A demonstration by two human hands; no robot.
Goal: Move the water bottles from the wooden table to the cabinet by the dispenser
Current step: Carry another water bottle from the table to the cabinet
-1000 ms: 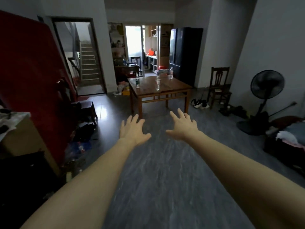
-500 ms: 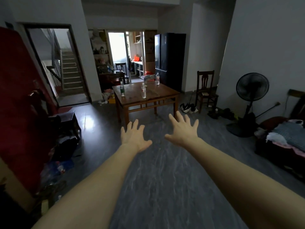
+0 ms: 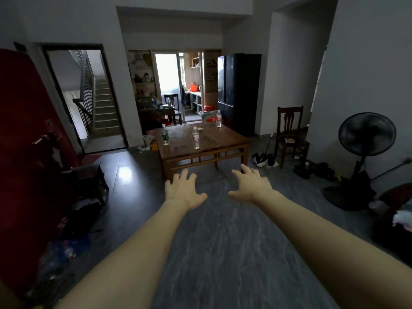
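On the square brown wooden table point(image 3: 214, 141) three clear plastic water bottles point(image 3: 196, 138) stand upright, caps up, while the left hand point(image 3: 181, 189) and right hand point(image 3: 252, 185) hover apart, fingers spread, holding nothing.

Ahead of my hands: bare grey floor point(image 3: 223, 230) up to wooden table point(image 3: 214, 141); clutter point(image 3: 84, 197) left, fan point(image 3: 365, 139) right.

A wooden table point(image 3: 214, 141) stands on the grey floor point(image 3: 223, 241), beyond the stretched fingers point(image 3: 185, 175). On it three water bottles stand upright: one point(image 3: 165, 134) at the left edge, one point(image 3: 195, 138) in the middle, one point(image 3: 218, 118) far right beside a bag point(image 3: 208, 116).
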